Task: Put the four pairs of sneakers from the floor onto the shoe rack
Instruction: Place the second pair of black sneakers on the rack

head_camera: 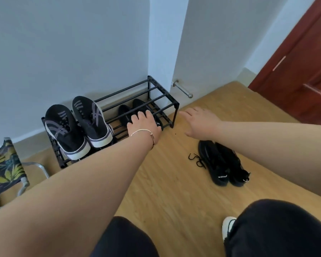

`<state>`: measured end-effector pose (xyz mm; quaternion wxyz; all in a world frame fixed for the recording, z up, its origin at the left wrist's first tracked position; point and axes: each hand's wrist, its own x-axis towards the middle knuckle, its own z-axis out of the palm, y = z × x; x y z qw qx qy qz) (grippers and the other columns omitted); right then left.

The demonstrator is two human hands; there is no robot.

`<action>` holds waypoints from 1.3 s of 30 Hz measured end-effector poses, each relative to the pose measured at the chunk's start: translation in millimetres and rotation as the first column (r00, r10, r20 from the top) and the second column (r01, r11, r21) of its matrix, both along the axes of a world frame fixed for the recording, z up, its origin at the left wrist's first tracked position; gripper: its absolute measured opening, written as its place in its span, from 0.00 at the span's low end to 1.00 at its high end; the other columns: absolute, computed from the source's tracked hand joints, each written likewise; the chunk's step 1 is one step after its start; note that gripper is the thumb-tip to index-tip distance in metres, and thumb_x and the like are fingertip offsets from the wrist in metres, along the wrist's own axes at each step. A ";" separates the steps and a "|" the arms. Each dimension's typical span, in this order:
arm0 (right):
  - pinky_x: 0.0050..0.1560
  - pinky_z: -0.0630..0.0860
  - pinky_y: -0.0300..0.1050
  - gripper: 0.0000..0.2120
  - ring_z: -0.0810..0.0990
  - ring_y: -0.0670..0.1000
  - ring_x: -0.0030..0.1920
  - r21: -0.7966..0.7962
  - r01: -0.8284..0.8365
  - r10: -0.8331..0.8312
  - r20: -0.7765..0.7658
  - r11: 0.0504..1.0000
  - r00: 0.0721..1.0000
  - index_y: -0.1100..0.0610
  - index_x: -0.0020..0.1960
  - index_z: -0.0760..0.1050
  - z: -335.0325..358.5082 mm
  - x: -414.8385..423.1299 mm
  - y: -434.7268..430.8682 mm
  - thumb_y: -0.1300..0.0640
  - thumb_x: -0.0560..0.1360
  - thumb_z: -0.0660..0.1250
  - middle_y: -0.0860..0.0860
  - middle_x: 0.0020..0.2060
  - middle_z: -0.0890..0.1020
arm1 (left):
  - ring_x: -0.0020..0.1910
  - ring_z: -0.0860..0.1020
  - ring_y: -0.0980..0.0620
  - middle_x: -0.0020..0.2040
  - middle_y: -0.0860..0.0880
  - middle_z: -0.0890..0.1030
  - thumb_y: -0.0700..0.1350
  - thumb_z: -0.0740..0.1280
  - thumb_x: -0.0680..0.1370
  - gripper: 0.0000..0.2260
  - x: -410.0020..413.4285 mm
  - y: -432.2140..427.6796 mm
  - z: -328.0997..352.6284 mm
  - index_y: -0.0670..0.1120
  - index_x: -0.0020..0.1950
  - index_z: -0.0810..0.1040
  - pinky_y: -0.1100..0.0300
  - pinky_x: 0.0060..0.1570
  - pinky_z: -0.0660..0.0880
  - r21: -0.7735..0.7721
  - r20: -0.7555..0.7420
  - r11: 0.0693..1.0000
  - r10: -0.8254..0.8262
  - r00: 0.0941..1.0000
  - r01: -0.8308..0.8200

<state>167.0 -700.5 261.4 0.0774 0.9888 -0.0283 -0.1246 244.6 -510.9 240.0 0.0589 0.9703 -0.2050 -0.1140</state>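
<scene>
A low black metal shoe rack (163,95) stands against the white wall. A black pair with grey stripes and white soles (78,125) sits on the left of its top tier. An all-black pair (130,110) lies on the lower tier at the right. My left hand (145,125), with a thin bracelet on the wrist, rests on the heels of that pair at the rack's front; whether it grips them I cannot tell. My right hand (200,121) hovers open, palm down, just right of the rack. Another black pair (222,162) with loose laces lies on the floor below it.
The floor (174,191) is light wood. A folding stool with a leaf-print seat (6,167) stands at the left. A metal door stop (182,89) juts from the wall beside the rack. A red-brown door (304,71) is at the right. My dark-clothed knees fill the bottom.
</scene>
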 end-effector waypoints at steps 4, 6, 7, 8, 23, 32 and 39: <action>0.73 0.66 0.58 0.38 0.65 0.58 0.75 0.033 0.015 -0.016 0.040 0.999 0.999 0.52 0.81 0.54 -23.1 -12.2 -24.2 0.40 0.77 0.63 0.54 0.78 0.66 | 0.71 0.65 0.38 0.73 0.40 0.66 0.58 0.60 0.80 0.31 -8.2 -18.9 -9.2 0.43 0.77 0.57 0.44 0.66 0.68 0.019 0.051 1.000 -0.008 0.999 0.007; 0.72 0.67 0.58 0.36 0.66 0.59 0.74 0.071 0.058 -0.063 0.082 0.996 0.995 0.53 0.81 0.55 -36.6 -19.2 -41.3 0.40 0.78 0.62 0.54 0.77 0.67 | 0.72 0.64 0.38 0.75 0.40 0.64 0.59 0.59 0.80 0.33 -13.4 -36.0 -23.1 0.44 0.79 0.55 0.43 0.67 0.67 0.052 0.065 0.999 -0.008 0.998 0.004; 0.71 0.67 0.57 0.36 0.67 0.59 0.74 0.095 0.073 -0.082 0.097 0.993 0.992 0.53 0.81 0.55 -43.0 -22.9 -51.7 0.41 0.79 0.62 0.55 0.76 0.67 | 0.72 0.63 0.38 0.76 0.40 0.63 0.59 0.59 0.80 0.33 -16.9 -46.4 -29.6 0.44 0.79 0.54 0.43 0.67 0.67 0.066 0.062 0.998 -0.001 0.998 -0.003; 0.71 0.67 0.57 0.35 0.67 0.59 0.74 0.116 0.081 -0.094 0.112 0.990 0.989 0.53 0.80 0.56 -49.2 -26.8 -63.5 0.41 0.79 0.62 0.55 0.76 0.67 | 0.73 0.63 0.38 0.76 0.39 0.63 0.59 0.59 0.80 0.34 -20.1 -58.5 -36.8 0.44 0.79 0.53 0.44 0.67 0.66 0.078 0.058 0.997 -0.002 0.998 -0.003; 0.65 0.71 0.55 0.30 0.72 0.59 0.68 0.186 0.301 -0.321 0.091 0.935 0.943 0.57 0.76 0.64 -181.4 -95.7 -260.7 0.41 0.80 0.60 0.55 0.70 0.74 | 0.70 0.66 0.41 0.76 0.41 0.63 0.59 0.59 0.80 0.32 -74.3 -207.5 -157.3 0.46 0.79 0.55 0.48 0.64 0.71 0.198 -0.055 0.979 -0.045 0.998 0.055; 0.62 0.76 0.55 0.36 0.73 0.60 0.68 0.366 0.645 -0.588 -0.266 0.671 0.764 0.54 0.80 0.55 -257.7 -165.3 -286.5 0.36 0.80 0.59 0.57 0.72 0.70 | 0.63 0.74 0.37 0.68 0.39 0.70 0.57 0.61 0.80 0.28 -112.6 -266.8 -229.9 0.42 0.73 0.61 0.47 0.59 0.74 0.083 -0.474 0.960 0.275 0.836 -0.269; 0.52 0.73 0.46 0.31 0.77 0.53 0.53 0.512 0.838 -0.662 -0.564 0.189 0.494 0.57 0.72 0.69 -290.6 -181.9 -286.3 0.35 0.79 0.61 0.54 0.61 0.80 | 0.55 0.79 0.44 0.60 0.45 0.81 0.58 0.69 0.76 0.27 -144.4 -276.8 -275.9 0.44 0.68 0.70 0.52 0.56 0.76 -0.109 -0.792 0.786 0.301 0.532 -0.608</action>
